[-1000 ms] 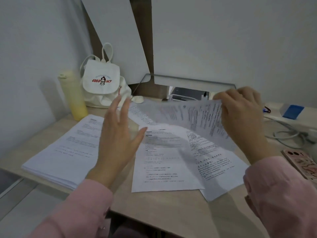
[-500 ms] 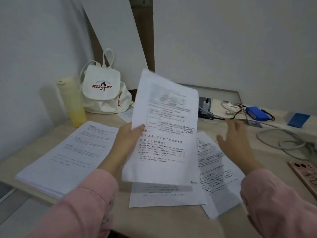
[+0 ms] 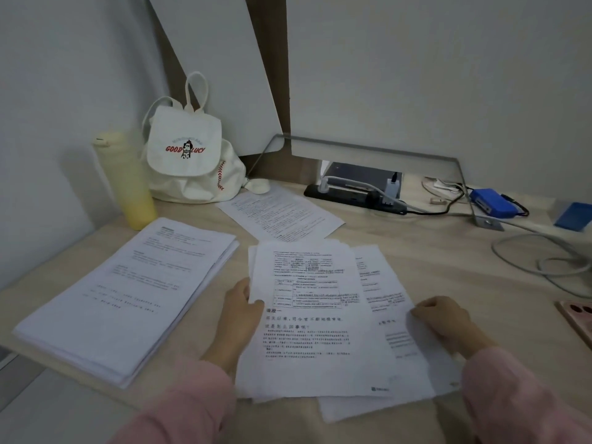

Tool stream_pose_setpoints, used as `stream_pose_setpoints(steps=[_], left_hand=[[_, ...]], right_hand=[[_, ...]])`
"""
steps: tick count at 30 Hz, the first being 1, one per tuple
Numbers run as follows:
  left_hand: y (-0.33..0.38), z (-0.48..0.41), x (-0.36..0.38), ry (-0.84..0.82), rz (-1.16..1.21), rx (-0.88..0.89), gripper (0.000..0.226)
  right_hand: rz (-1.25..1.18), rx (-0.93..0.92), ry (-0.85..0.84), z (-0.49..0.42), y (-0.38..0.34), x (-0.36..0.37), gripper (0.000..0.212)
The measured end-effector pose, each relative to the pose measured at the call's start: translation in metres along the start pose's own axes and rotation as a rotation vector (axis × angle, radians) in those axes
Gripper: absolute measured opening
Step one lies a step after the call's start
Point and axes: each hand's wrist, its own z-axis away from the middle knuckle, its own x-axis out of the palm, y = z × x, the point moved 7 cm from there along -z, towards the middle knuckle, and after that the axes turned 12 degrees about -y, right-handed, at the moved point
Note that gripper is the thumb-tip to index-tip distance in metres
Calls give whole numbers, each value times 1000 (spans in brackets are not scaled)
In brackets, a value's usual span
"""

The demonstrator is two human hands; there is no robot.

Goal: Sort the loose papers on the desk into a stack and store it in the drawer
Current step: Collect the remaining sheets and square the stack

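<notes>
Left hand [image 3: 238, 310] pinching the left edge of the top printed sheet [image 3: 317, 318], thumb on top. Right hand [image 3: 443, 322] curled onto the right edge of the offset sheet [image 3: 413, 344] beneath, apparently gripping it. Both sheets flat on the desk [image 3: 432, 267], just right of the thick paper stack [image 3: 125, 293]. One more loose sheet [image 3: 282, 216] behind, toward the white canvas backpack [image 3: 189, 155].

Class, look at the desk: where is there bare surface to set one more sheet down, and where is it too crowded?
Bare desk lies between the single sheet, the power strip and the grey cable. A narrow strip runs between the thick stack and the sheets under the left hand and right hand. The back left corner is crowded by the bottle and bag.
</notes>
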Motion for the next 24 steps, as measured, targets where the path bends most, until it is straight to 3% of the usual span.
stream_pose_setpoints(steps=[3, 5, 8, 9, 12, 14, 18, 21, 24], left_hand=[[-7, -6, 12, -36, 40, -13, 20], [-8, -7, 24, -85, 44, -22, 19], [-4, -10, 36, -151, -35, -11, 40], [-1, -13, 34, -148, -83, -8, 42], [15, -29, 23, -88, -339, 54, 42], [26, -44, 19, -86, -524, 108, 43], [35, -79, 23, -132, -747, 147, 47], [37, -103, 30, -139, -791, 133, 51], [39, -121, 39, -168, -830, 127, 53]], right_hand=[[-128, -104, -44, 1, -19, 14, 36], [-252, -162, -115, 6, -33, 23, 25], [-234, -140, -136, 3, -38, 31, 56], [-209, -137, -119, 2, -37, 32, 54], [-225, -170, -160, 2, -36, 35, 19], [-256, -177, -176, 0, -34, 33, 11], [-68, -91, 26, -9, -19, 2, 9], [11, -9, 156, -9, -2, -7, 26], [111, -38, 272, -6, -2, -2, 47]])
